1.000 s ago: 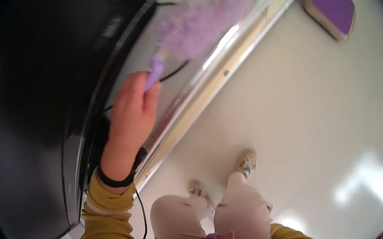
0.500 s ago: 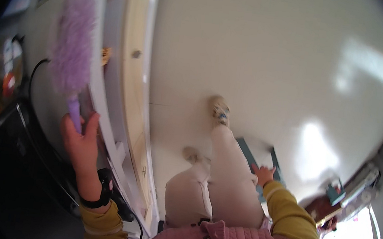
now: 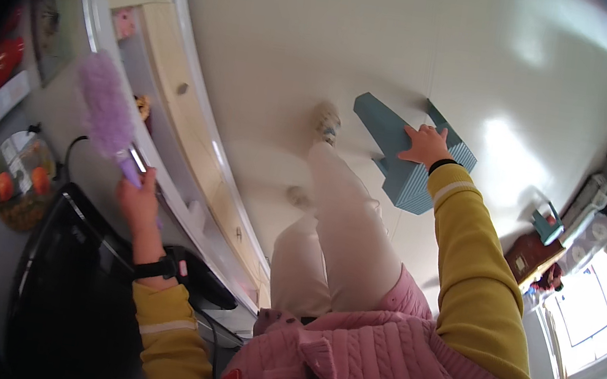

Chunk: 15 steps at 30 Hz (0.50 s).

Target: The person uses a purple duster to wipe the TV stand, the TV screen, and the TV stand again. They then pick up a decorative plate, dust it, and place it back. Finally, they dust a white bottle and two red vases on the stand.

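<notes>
My left hand (image 3: 139,206) is closed around the lavender handle of a fluffy purple duster (image 3: 105,104). The duster head points away from me, above a grey-white cabinet top at left. On my right side, my right hand (image 3: 426,146) grips a teal plastic stool (image 3: 411,184) with ribbed sides. Its thumb and fingers are spread over the stool's body, and some fingertips are hidden behind it. The stool is tipped, with its legs pointing away from me. Whether it touches the floor I cannot tell.
A black glossy screen (image 3: 83,291) stands at lower left, near a round bowl (image 3: 22,187) with orange shapes. The cabinet's pale drawers (image 3: 184,108) run along my left. A second teal stool (image 3: 546,224) is at the right, by wrapped rolls (image 3: 593,228) and a bright window (image 3: 594,308).
My right hand and the stool have moved forward from beside my knee, and more of the stool shows. The duster has come slightly lower in view. The whole view has shifted.
</notes>
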Each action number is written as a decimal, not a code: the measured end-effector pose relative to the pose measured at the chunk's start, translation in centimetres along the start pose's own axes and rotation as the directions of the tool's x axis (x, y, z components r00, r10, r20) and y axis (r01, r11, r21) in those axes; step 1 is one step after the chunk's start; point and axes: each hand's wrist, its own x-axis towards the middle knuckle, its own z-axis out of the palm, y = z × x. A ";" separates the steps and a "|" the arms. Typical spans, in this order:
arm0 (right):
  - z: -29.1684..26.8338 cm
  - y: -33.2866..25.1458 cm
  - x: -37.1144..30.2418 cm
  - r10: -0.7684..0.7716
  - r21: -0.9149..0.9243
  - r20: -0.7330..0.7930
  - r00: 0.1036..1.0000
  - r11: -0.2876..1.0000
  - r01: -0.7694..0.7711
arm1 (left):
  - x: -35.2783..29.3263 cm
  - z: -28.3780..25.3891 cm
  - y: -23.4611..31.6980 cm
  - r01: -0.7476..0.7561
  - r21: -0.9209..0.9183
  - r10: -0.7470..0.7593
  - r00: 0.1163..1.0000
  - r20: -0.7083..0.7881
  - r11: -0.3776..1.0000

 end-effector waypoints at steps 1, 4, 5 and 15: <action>-1.2 -0.4 0.4 -0.011 0.005 -0.014 1.000 1.000 0.012 | -0.2 0.2 0.0 0.046 0.021 -0.046 0.999 -0.014 0.999; -4.8 -1.8 1.6 -0.008 -0.039 -0.026 1.000 0.999 0.007 | -0.8 0.5 0.4 0.055 -0.026 -0.055 0.998 0.005 0.998; -6.1 -2.4 2.2 -0.024 -0.043 -0.035 0.999 0.999 0.022 | -0.9 0.6 0.6 0.050 0.004 -0.050 0.999 -0.005 0.999; -20.6 -7.0 10.4 -0.006 -0.013 -0.026 1.000 1.000 0.006 | -2.1 0.8 2.9 0.113 0.109 -0.107 0.993 -0.054 0.988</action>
